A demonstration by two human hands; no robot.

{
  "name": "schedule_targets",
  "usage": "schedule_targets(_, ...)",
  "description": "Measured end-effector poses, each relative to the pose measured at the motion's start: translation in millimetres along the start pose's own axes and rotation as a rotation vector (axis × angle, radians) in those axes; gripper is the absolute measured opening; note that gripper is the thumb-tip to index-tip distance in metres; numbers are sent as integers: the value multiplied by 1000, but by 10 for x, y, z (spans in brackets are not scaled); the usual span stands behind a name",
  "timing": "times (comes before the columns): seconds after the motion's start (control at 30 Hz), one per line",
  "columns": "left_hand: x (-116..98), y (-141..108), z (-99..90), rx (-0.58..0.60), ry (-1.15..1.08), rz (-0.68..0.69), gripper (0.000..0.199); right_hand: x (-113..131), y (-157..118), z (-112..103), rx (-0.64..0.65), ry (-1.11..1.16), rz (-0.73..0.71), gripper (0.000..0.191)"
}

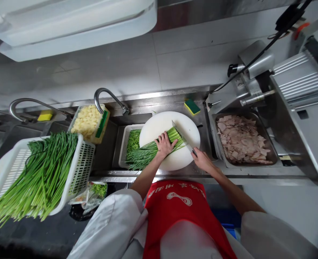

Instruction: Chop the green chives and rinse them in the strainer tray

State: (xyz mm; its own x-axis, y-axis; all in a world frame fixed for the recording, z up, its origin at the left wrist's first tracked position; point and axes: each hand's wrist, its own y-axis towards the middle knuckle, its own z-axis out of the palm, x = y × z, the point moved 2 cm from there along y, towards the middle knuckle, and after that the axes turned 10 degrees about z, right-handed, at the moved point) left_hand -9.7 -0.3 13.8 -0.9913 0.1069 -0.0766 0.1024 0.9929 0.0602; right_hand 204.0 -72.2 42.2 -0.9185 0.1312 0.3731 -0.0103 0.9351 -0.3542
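A bundle of long green chives (145, 154) lies across the round white cutting board (157, 123), its paler stem ends pointing right. My left hand (164, 145) is laid over the bundle, thumb apart from the fingers, holding it down against the board. In my right hand (202, 160) is the dark handle of a kitchen knife (184, 137). The blade slants across the stem ends, just right of my left hand. Beneath the leafy ends stands a white basket (123, 145) with cut green pieces (134, 138) inside.
At left, a large white basket (79, 169) holds more chives. Behind it is a tub of pale peeled pieces (86, 120), near a curved faucet (102, 91). A metal pan of sliced meat (242, 138) sits right, beside a slicing machine (301, 86). A sponge (192, 107) lies behind the board.
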Motion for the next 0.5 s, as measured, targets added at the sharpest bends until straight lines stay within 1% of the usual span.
schedule_targets(0.1,81,-54,-44,43,-41,42,85,-31,0,2,-32,-11,35,26)
schedule_targets(0.17,132,-109,-64,66,-48,70,82,-18,-22,22,-18,-23,32,28)
schedule_targets(0.23,177,-144,-84,54,-48,80,76,11,-47,46,8,-22,6,28)
schedule_targets(0.3,224,-119,-114,6,-65,63,64,24,-60,61,14,-13,-2,27)
schedule_targets(0.37,268,-12,-154,-23,-102,57,51,7,-51,64,5,10,6,27)
schedule_targets(0.4,286,71,-172,-11,-124,62,48,-10,-41,64,1,27,6,26)
schedule_targets(0.5,321,372,-216,89,-179,80,40,-75,-1,68,-4,81,-11,26)
